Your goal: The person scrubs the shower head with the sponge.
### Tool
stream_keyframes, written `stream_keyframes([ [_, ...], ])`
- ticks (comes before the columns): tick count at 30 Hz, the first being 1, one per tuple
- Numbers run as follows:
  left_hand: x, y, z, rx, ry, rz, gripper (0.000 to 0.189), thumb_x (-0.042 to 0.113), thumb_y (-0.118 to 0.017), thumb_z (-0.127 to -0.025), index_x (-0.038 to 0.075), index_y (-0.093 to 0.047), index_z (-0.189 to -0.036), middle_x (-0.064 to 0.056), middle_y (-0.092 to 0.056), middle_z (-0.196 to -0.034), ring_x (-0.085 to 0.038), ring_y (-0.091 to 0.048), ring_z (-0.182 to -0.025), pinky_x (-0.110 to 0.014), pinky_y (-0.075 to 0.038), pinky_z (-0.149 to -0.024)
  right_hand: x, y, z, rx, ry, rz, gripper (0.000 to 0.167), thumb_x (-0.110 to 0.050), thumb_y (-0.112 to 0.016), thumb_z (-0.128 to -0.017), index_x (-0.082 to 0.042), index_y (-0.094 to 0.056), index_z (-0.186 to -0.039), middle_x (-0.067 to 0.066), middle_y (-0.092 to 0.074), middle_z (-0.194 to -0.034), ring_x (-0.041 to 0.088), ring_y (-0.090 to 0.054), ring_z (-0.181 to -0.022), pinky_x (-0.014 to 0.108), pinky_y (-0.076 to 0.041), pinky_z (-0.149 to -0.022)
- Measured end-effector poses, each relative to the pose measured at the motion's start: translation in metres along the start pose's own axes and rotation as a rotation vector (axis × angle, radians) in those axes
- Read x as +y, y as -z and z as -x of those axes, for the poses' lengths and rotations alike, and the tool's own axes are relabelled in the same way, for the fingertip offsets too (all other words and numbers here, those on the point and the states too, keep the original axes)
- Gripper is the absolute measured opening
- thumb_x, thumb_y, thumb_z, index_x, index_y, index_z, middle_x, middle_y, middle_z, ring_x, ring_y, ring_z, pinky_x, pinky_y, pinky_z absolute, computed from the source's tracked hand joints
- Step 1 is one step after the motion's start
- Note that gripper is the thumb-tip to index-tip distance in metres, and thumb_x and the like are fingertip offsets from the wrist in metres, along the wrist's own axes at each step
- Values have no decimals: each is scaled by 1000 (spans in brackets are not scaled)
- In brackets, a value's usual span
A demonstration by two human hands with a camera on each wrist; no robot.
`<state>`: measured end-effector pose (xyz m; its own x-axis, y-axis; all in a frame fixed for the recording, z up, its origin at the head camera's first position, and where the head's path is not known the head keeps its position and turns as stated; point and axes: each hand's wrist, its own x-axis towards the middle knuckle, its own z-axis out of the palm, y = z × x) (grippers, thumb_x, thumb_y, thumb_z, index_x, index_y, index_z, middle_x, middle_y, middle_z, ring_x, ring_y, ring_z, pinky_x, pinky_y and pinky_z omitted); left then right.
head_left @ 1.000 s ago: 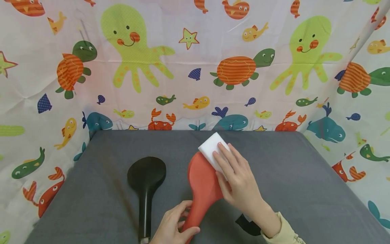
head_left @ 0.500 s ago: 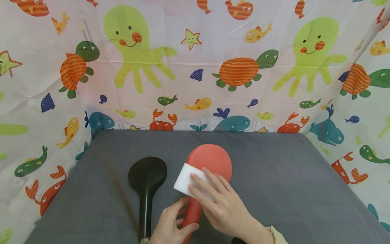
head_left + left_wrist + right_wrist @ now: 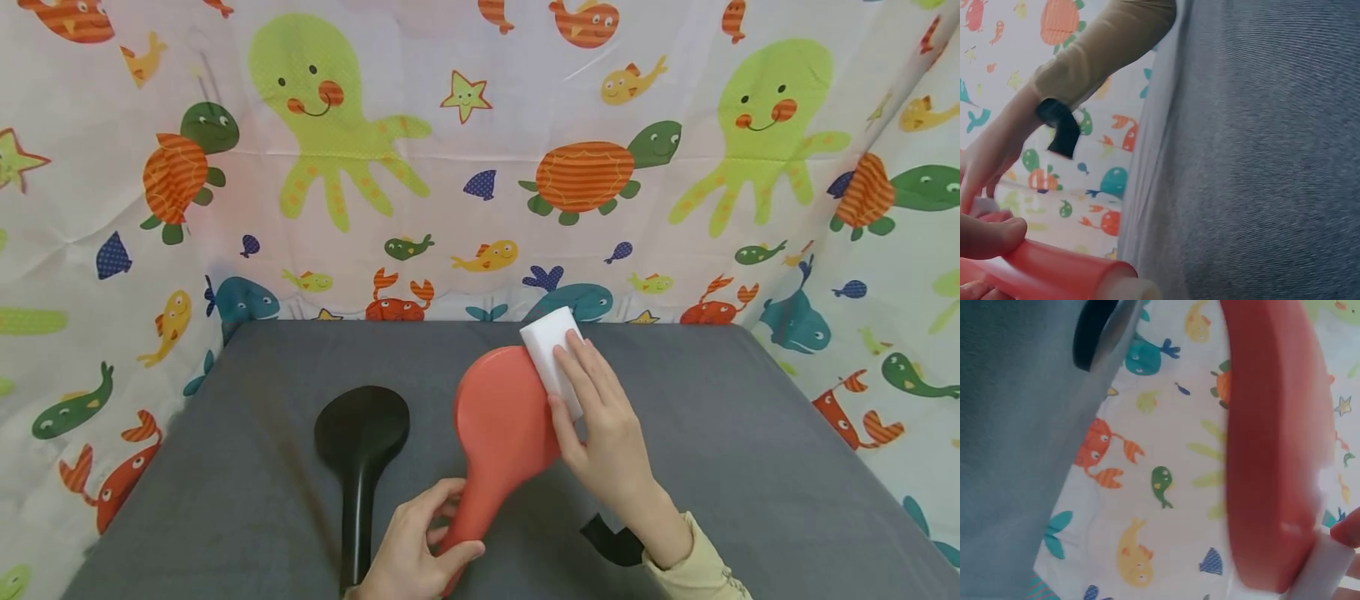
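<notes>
A red handheld shower head [image 3: 498, 425] is raised and tilted above the grey table, its round head pointing away from me. My left hand [image 3: 412, 542] grips its handle, thumb on one side and fingers on the other. In the left wrist view the thumb [image 3: 988, 237] lies on the red handle [image 3: 1060, 272], which ends in a white connector [image 3: 1132, 289]. My right hand [image 3: 607, 442] holds a white sponge [image 3: 551, 337] against the right rim of the head. The right wrist view shows the head's edge [image 3: 1272, 444] side-on, with the sponge [image 3: 1322, 569] touching its end.
A black shower head [image 3: 362, 442] lies on the grey tabletop [image 3: 712, 450] to the left, its handle towards me. A black strap [image 3: 611, 542] hangs by the right wrist. A sea-animal curtain [image 3: 420, 50] encloses the back and sides.
The sponge went from the upper right rim down across the neck, then back up to the right rim. The left hand keeps its hold while the red shower head turns and tilts.
</notes>
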<state>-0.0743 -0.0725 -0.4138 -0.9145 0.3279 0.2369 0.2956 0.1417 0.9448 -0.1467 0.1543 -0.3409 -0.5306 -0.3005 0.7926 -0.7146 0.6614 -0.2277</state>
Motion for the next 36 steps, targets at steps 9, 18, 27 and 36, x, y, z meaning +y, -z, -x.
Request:
stream_keyframes([
  [9, 3, 5, -2, 30, -44, 192, 39, 6, -71, -81, 2, -54, -116, -17, -62, -99, -18, -65, -82, -32, -56, -64, -25, -17, 28, 30, 235, -18, 41, -26, -43, -98, 2, -55, -125, 21, -47, -134, 44, -39, -124, 38, -25, -110],
  [18, 3, 9, -2, -47, -5, 336, 43, -1, -65, -84, -4, -48, -123, -23, -57, -108, -24, -63, -90, -39, -56, -68, -41, -22, 41, -98, 390, -14, 38, -23, -39, -99, -3, -54, -127, 17, -48, -135, 41, -39, -125, 44, -24, -109],
  [27, 2, 7, 1, -112, -20, 286, 41, 3, -67, -84, 0, -51, -121, -21, -59, -106, -19, -65, -87, -35, -56, -68, -10, -1, 15, 1, 176, -19, 43, -28, -41, -97, -2, -52, -130, 17, -44, -138, 41, -34, -129, 49, -29, -104],
  [36, 0, 8, 4, -86, -39, 206, 40, 6, -70, -82, 4, -54, -119, -16, -61, -103, -17, -65, -84, -33, -56, -68, -8, -2, 16, 47, 70, 30, 46, -30, -38, -98, -1, -48, -133, 16, -40, -141, 38, -32, -130, 59, -36, -95],
])
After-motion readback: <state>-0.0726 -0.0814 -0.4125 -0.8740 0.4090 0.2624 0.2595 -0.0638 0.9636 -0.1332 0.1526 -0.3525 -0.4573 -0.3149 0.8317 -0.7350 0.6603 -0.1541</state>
